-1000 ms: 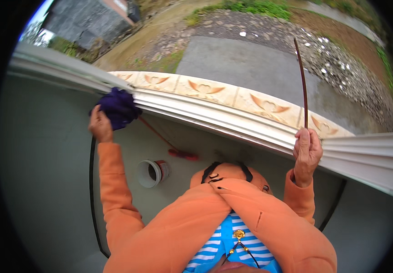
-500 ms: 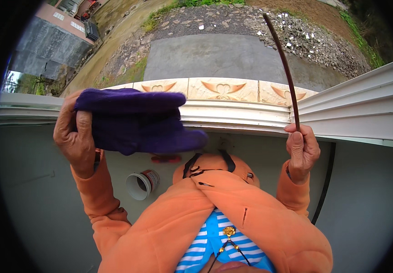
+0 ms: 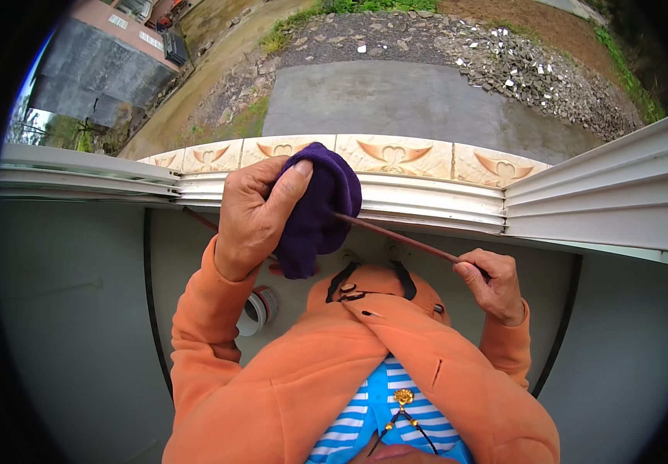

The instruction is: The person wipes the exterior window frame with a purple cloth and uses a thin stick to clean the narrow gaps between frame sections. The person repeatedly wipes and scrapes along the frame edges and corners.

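My left hand [image 3: 260, 213] grips a dark purple cloth [image 3: 322, 197], thumb on top, bunched just in front of the window sill. In my right hand [image 3: 492, 282], closed fingers hold one end of a thin brown stick [image 3: 407, 241]. The stick slants up and left from that hand to the cloth, where its middle is hidden. A reddish-brown length showing left of my left wrist looks like its other end. Whether the cloth is wrapped right round the stick cannot be made out.
A white window track [image 3: 427, 203] and patterned tiles [image 3: 396, 157] run across in front. An open window frame [image 3: 604, 182] stands at the right. Below, a white bucket [image 3: 253, 313] sits on the floor. Outside lie a concrete slab [image 3: 373, 104] and rubble [image 3: 527, 69].
The stick has swung from upright to slanting leftward, meeting the cloth. My left hand has moved right, and the spread cloth is now bunched. My right hand has lowered slightly.
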Motion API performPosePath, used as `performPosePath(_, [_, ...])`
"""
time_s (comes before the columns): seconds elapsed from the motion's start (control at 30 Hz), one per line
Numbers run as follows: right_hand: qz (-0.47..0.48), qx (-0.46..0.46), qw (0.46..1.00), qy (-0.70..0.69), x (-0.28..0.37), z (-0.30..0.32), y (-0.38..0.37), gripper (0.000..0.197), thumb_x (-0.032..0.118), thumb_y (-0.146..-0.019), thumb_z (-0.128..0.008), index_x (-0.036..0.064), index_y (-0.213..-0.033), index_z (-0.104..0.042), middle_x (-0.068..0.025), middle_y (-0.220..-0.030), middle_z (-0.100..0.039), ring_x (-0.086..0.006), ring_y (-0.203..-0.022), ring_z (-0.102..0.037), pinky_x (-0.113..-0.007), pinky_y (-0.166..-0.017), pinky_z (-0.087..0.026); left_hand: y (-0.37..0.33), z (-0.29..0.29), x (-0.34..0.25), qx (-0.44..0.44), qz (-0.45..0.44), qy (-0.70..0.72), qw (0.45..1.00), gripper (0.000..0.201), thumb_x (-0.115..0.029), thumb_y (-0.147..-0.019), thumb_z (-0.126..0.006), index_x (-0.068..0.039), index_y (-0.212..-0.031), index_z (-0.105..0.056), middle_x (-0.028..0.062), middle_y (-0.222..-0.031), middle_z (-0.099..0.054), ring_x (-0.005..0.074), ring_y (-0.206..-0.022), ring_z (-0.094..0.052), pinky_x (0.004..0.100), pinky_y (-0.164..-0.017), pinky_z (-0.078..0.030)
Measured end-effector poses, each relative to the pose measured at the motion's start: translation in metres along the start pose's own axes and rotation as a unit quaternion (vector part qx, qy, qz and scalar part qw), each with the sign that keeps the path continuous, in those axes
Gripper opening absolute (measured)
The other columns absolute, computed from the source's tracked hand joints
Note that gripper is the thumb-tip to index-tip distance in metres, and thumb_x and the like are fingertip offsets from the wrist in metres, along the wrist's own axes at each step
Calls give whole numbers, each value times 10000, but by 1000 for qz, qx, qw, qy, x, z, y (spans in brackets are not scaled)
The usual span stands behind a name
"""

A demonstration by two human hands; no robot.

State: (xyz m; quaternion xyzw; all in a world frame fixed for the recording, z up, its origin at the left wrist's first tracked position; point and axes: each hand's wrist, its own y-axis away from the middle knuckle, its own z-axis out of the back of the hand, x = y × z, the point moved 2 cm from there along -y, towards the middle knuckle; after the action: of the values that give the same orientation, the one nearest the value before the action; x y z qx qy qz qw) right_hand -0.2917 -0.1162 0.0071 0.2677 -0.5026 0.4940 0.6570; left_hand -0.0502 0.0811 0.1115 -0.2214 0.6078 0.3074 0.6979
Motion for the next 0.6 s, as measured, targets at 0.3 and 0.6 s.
performPosePath(0.3, [-80, 61, 992, -80, -23, -7, 34, 88, 63, -917, -629, -24, -909, -639, -75, -685, -591, -139, -588, -545, -267, -554, -432, 16, -72, -15, 434, 5, 94, 896, 277, -139, -985, -584, 48, -1179, -649, 99, -961, -698, 112, -889, -618, 289, -790, -496])
performPosePath(0.6, [-91, -145, 982, -79, -9, 58, 94, 88, 40, -879, -690, -47, -888, -680, -26, -698, -608, -84, -592, -502, -248, -513, -376, 20, -129, 22, 552, 36, 195, 810, 384, -173, -978, -611, 81, -1264, -579, 201, -1119, -696, 208, -1000, -679, 309, -846, -515])
